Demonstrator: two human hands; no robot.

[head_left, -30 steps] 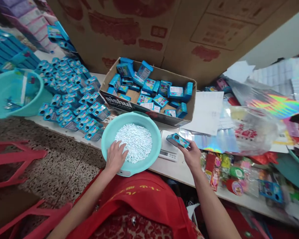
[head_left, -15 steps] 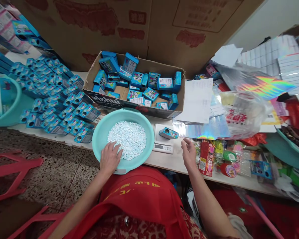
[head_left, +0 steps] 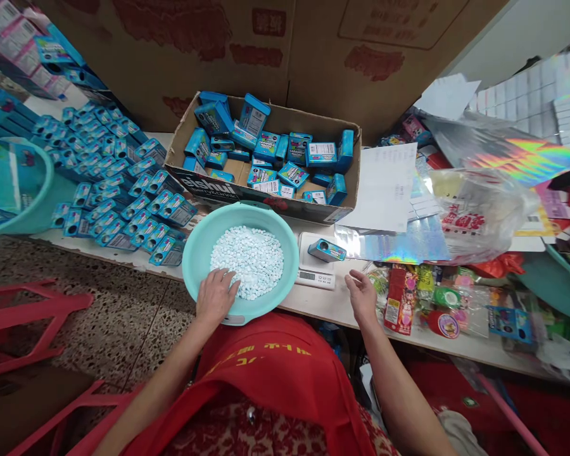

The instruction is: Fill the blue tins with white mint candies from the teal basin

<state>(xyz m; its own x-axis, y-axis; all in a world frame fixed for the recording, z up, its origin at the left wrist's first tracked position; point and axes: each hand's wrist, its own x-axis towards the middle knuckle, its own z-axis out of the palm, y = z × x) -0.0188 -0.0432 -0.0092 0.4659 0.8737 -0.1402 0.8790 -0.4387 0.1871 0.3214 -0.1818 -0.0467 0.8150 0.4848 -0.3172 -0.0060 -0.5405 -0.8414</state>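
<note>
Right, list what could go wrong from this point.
1. The round teal plastic basin of small white tablets juts past the table edge under the left hand; a push could tip it.
2. The small blue box lies on the white digital scale near the open right hand; a nudge could knock it off.

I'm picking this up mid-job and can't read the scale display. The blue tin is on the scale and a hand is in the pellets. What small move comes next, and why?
Probably lift a pinch of white pellets with the left hand toward the blue tin. The tin sits on the scale, the right hand is empty and open beside it, and the left fingers rest in the pile in the teal basin.
</note>
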